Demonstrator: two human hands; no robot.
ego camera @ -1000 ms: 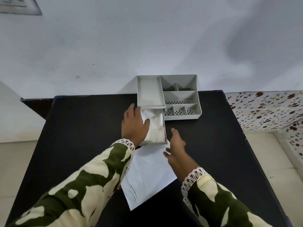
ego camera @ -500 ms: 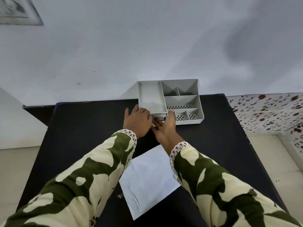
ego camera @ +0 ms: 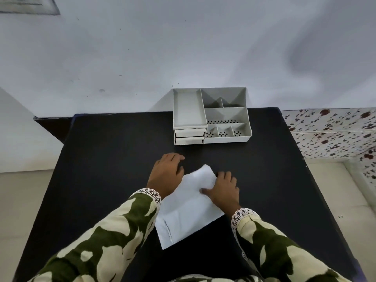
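**Both hands set on a sheet of paper, short of the desk organizer**

A white sheet of paper (ego camera: 189,208) lies askew on a black table (ego camera: 101,169), spanning the gap between the two hands and running back toward the person's body. The left hand (ego camera: 165,174) rests palm down at the sheet's left edge, its fingers loosely bent and holding nothing. The right hand (ego camera: 223,190) is at the far right edge: the thumb (ego camera: 204,191) lies flat on top of the paper and the fingers curl at the edge, apparently pinching it. Whether the fingertips have passed under the sheet cannot be told. Well beyond both hands stands a grey organizer (ego camera: 225,116), with open compartments on top and two drawers (ego camera: 189,136) pushed in on its left side.

The step in hand appears to be taking hold of the sheet, either to lift or to fold it. The next move calls for a firm pinch by the right hand while the left steadies or grips the opposite edge, so that the thin sheet rises without sliding or creasing.
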